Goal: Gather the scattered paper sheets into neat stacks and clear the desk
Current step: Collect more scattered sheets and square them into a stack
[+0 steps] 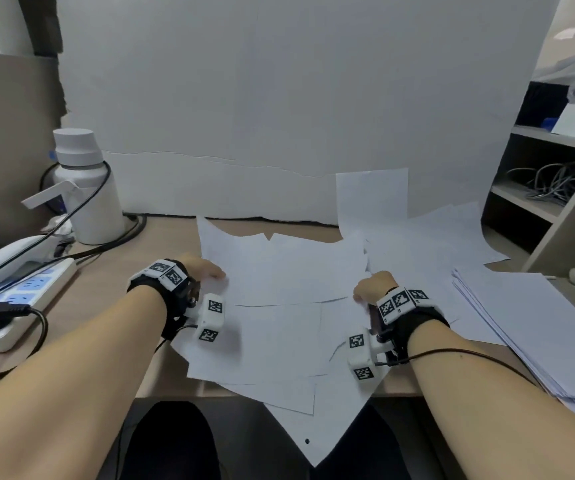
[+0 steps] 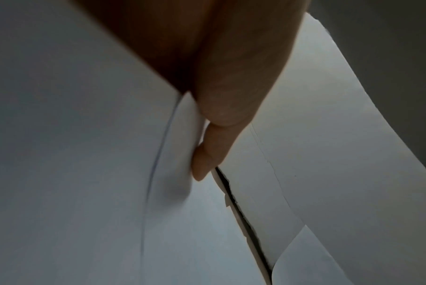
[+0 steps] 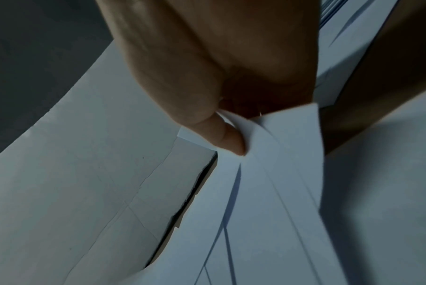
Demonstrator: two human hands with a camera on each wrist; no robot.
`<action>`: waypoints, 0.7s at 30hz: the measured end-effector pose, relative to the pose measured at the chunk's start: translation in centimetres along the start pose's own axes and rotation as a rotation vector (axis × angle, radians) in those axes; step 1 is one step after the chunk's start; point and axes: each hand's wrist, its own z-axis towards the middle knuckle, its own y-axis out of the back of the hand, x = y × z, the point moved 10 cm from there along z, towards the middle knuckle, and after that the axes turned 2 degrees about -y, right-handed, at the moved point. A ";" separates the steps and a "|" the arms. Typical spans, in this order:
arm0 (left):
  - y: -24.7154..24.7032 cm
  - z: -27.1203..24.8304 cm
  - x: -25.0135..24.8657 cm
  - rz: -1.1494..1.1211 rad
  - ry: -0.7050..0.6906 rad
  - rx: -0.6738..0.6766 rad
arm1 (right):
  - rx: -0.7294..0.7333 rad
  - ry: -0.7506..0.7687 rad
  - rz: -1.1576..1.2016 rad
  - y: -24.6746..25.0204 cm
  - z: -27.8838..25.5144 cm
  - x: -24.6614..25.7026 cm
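Observation:
Several loose white paper sheets [image 1: 289,306] lie overlapping in the middle of the desk [image 1: 113,271], some hanging over its front edge. My left hand [image 1: 214,273] grips the bunch at its left side; in the left wrist view the thumb [image 2: 207,152] presses down on the sheets' edge [image 2: 109,173]. My right hand [image 1: 363,293] grips the right side, and its thumb [image 3: 229,142] pinches buckled sheets [image 3: 268,183]. Below the paper the fingers of both hands are hidden. A thicker paper stack [image 1: 538,334] lies at the right. One more sheet [image 1: 372,195] leans on the backdrop.
A white bottle [image 1: 85,188], a power strip [image 1: 19,299] and black cables [image 1: 106,244] crowd the left of the desk. On the right stands a shelf unit [image 1: 556,216] holding cables. A white board [image 1: 244,116] closes the back.

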 end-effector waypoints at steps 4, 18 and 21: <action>-0.4 0.1 -0.6 -0.045 -0.015 0.044 | 0.078 0.031 -0.089 -0.9 -0.1 0.5; -2.2 -1.6 -1.1 -0.138 0.035 0.146 | 0.388 -0.014 0.164 -3.8 1.0 -1.7; -3.3 -2.1 -1.2 -0.131 0.045 0.147 | 0.336 0.041 0.108 -3.1 -0.8 -0.5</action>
